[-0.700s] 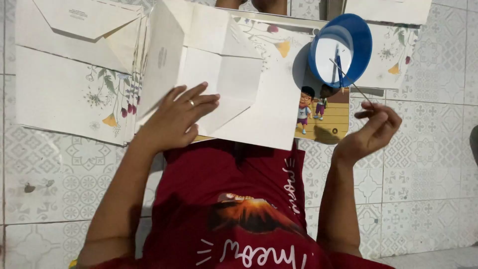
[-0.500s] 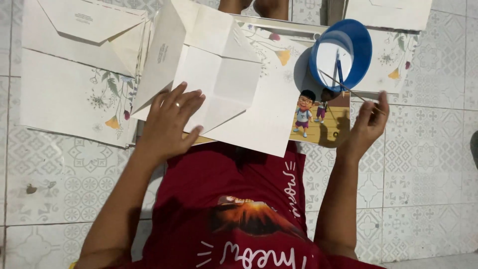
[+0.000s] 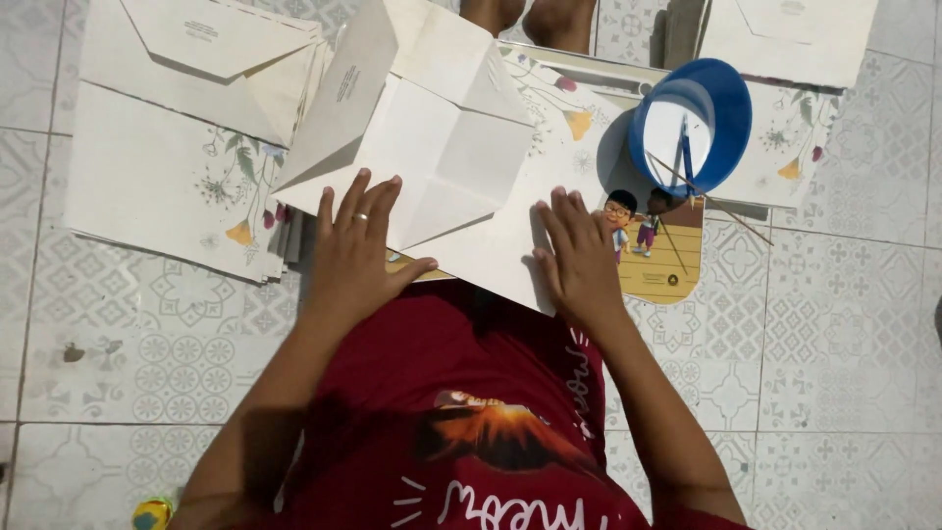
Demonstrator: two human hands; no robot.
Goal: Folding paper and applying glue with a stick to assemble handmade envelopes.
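Nearest, the left hand [image 3: 355,257] lies flat, fingers spread, on the lower edge of a creased cream paper sheet [image 3: 442,157]; the right hand [image 3: 581,257] presses the sheet's lower right corner, fingers close together. The step looks like flattening a fold into an envelope. Next, both palms would need steady pressure along the crease. Beyond the right fingers sits a blue bowl [image 3: 731,108], perhaps holding glue and a stick. Left of the left fingers, finished envelopes [image 3: 167,147] are stacked on the tiled floor [image 3: 844,324].

The 1 head camera looks straight down, close, at the tiled floor [image 3: 844,324].
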